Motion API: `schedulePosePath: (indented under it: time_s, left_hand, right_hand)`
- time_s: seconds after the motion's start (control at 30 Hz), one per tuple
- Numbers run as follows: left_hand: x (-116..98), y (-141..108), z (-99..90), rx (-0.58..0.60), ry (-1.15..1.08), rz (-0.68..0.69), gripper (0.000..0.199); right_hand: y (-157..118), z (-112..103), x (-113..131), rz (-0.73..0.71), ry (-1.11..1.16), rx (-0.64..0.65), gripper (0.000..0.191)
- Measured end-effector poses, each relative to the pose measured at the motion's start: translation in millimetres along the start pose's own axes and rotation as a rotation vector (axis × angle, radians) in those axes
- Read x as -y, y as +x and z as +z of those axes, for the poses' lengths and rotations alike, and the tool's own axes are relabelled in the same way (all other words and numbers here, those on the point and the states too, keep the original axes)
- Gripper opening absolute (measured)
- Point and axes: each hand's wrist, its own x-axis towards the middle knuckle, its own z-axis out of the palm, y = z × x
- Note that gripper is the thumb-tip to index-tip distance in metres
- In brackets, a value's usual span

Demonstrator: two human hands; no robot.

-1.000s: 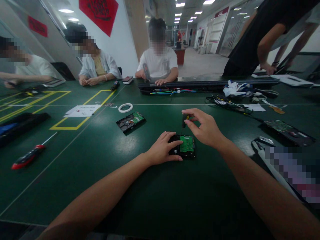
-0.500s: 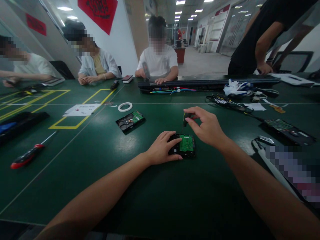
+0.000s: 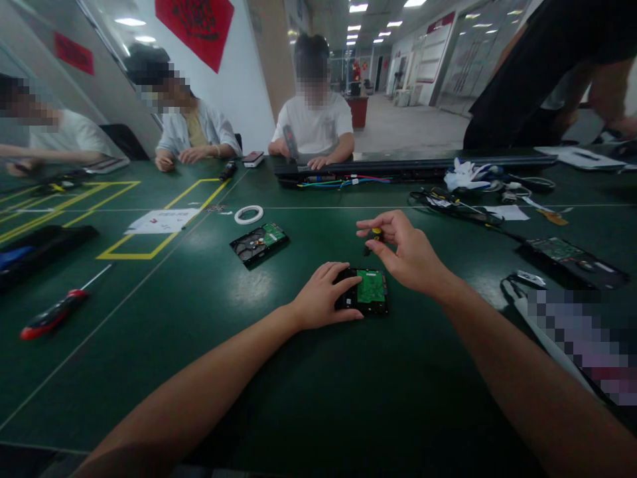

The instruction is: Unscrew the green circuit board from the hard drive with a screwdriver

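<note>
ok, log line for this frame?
left hand: spread on hard drive | right hand: pinching yellow-topped tool near drive | screwdriver: lying left

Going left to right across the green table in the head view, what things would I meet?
Red-and-black screwdriver, white paper, untouched hard drive, left hand on another hard drive, right hand holding a small tool, black device with green circuit board.

Your left hand [image 3: 323,297] holds a hard drive [image 3: 371,287] flat on the green table [image 3: 279,405], thumb along the near edge, its green board facing up. Your right hand [image 3: 408,251] pinches a small black-and-yellow tool [image 3: 377,234] near the drive's far edge. To the left lie a second drive [image 3: 257,245], a white ring [image 3: 249,214] and a red-and-black screwdriver [image 3: 54,315]. A white-shirted person [image 3: 318,126] sits opposite.
</note>
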Motion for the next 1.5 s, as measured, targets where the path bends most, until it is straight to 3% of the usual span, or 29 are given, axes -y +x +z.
schedulePosePath:
  time_s: [0.27, 0.43, 0.6, 0.9, 1.1, 1.23, 1.33, 1.5]
  left_hand:
    - [0, 0, 0.8, 0.000, -0.007, -0.008, 0.080]
    - [0, 0, 0.3, -0.009, 0.013, 0.002, 0.080]
    - [0, 0, -0.6, -0.002, 0.006, 0.003, 0.080]
    - [0, 0, 0.2, 0.003, 0.016, -0.001, 0.081]
    - [-1, 0, -0.5, -0.009, 0.013, 0.002, 0.080]
    - [-1, 0, 0.0, -0.011, 0.019, 0.007, 0.081]
    - [0, 0, 0.8, -0.011, 0.017, 0.005, 0.081]
    - [0, 0, 2.1, -0.009, 0.026, 0.009, 0.081]
  right_hand:
    - [4, -8, 0, -0.133, -0.246, -0.040, 0.027]
    - [5, -10, 7, -0.158, -0.183, 0.070, 0.038]
    - [4, -10, 9, -0.133, -0.191, 0.088, 0.039]
    - [4, -7, 5, -0.147, -0.416, -0.038, 0.019]
    - [3, -7, 5, -0.167, -0.541, -0.081, 0.022]
    - [3, -7, 6, -0.201, -0.545, -0.045, 0.021]
    - [4, -8, 5, -0.241, -0.490, 0.010, 0.032]
    - [2, -8, 4, -0.217, -0.459, 0.028, 0.034]
